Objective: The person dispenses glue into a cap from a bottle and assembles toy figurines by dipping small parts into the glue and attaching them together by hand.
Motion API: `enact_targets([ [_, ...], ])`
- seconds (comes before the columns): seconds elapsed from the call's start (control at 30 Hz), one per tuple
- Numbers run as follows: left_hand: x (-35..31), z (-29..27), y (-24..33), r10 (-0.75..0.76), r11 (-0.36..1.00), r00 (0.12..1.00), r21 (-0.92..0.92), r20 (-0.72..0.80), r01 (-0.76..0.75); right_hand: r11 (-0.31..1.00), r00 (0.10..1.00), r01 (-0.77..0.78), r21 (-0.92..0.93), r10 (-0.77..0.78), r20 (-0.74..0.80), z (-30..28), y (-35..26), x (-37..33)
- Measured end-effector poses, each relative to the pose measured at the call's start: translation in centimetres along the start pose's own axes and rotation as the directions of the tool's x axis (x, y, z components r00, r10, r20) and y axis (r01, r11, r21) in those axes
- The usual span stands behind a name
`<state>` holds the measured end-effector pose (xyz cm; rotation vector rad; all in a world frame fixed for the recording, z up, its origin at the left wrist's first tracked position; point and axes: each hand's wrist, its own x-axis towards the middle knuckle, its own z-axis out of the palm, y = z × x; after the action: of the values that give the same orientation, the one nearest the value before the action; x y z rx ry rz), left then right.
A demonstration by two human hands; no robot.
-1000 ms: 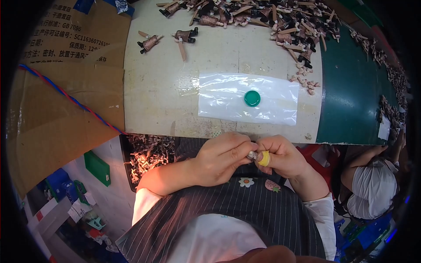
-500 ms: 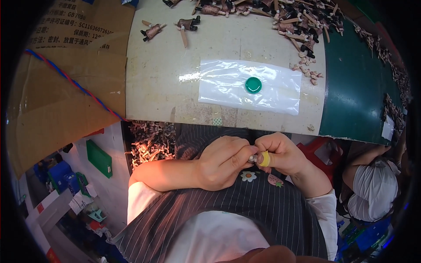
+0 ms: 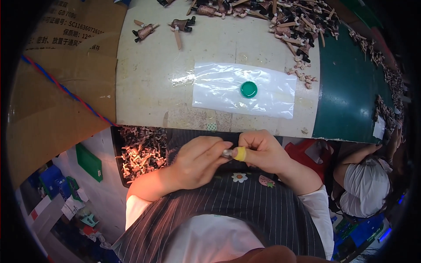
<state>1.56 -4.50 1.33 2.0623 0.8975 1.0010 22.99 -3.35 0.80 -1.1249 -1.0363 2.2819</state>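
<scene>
Left grip point(image 3: 197, 162) (head view): pinched on a small pale piece point(image 3: 226, 153), which lies between its thumb and fingers. Right grip point(image 3: 265, 152): the yellow-wrapped thumb meets the piece's right end; whether it clamps there cannot be told. On the surface point(image 3: 144, 87) beyond: a green cap point(image 3: 248, 90) on a clear sheet point(image 3: 215, 90).

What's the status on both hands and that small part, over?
Left hand pinching small pale part. Right hand, yellow band on, at it; grip unclear. Fingers hide much of part. Green cap beyond, on plastic sheet.
</scene>
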Motion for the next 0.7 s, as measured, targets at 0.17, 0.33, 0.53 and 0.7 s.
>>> enact_targets([
  [0.17,-5.9,-5.2,-1.9,-0.504,0.835,0.827,0.104,-0.250,0.541,0.822,0.544,0.379,-0.426,-0.570,-0.616,-3.5,-1.1,-1.2],
  [0.33,-13.6,-10.7,-4.5,-0.658,0.445,0.532,0.296,-0.532,0.846,0.560,0.286,-0.376,-0.738,-0.688,-0.667,-11.1,-2.7,-2.4],
  [0.53,-3.9,-8.4,-1.9,-0.504,0.696,0.699,0.241,-0.508,0.677,0.448,0.261,-0.528,-0.721,-0.722,-0.640,-10.9,-1.9,-1.6],
  [0.7,7.7,-7.0,-7.0,-0.296,0.820,0.843,0.333,-0.448,0.465,0.483,0.242,-0.375,-0.791,-0.773,-0.586,-10.5,-1.5,-0.8],
])
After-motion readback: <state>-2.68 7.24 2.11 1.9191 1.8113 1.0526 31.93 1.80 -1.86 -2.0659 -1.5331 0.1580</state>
